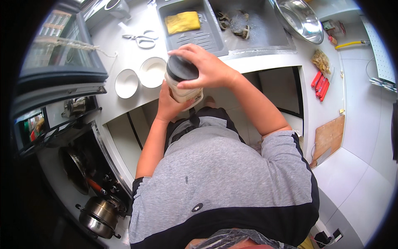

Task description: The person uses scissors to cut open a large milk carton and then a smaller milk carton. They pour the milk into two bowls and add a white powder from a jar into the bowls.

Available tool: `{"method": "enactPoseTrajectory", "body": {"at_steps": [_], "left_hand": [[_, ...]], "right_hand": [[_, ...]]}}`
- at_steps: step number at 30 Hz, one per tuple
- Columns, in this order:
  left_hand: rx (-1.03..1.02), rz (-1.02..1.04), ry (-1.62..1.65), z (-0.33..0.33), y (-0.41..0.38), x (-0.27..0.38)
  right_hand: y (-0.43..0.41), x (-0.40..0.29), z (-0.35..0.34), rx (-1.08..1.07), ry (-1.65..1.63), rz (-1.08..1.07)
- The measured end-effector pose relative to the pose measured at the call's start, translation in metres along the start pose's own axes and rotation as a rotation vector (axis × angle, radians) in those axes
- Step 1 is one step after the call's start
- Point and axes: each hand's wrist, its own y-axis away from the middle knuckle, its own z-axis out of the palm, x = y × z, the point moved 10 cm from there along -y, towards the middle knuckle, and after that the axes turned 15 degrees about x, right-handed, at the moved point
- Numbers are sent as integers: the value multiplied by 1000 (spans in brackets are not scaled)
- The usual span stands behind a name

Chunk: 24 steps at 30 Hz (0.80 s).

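Note:
My left hand [172, 104] is wrapped around the body of a clear jar [186, 93] with pale contents, held upright at the counter's front edge. My right hand [206, 65] grips the jar's black lid [180, 68] from above, fingers over its far side and thumb at the near side. The lid sits on the jar. Just left of the jar stand two white bowls, one [153, 72] close beside it and the other [126, 83] farther left. White-handled scissors [143, 39] lie on the counter behind the bowls.
A yellow cloth [182, 22] lies in the grey drain tray [222, 46]. Right of it, the sink [264, 37] holds brown items, with a steel basin [300, 21] at its far corner. Red packaged sticks [320, 85] and a wooden board [329, 140] are at right, a steel pot [99, 216] at lower left.

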Motion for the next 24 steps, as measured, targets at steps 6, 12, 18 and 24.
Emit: {"method": "enactPoseTrajectory", "body": {"at_steps": [6,12,18,24], "left_hand": [[-18,-33,110,72,-13,-10],[87,-25,56,84,-23,-12],[168,145,-3,74,-22,7],[262,278,-25,59,-18,5]], "right_hand": [[41,123,-50,325,-807,507],[127,242,-33,558,-1241,1099],[170,289,-28,388,-906,1264],[166,305,-62,250,-195,1121]]}}
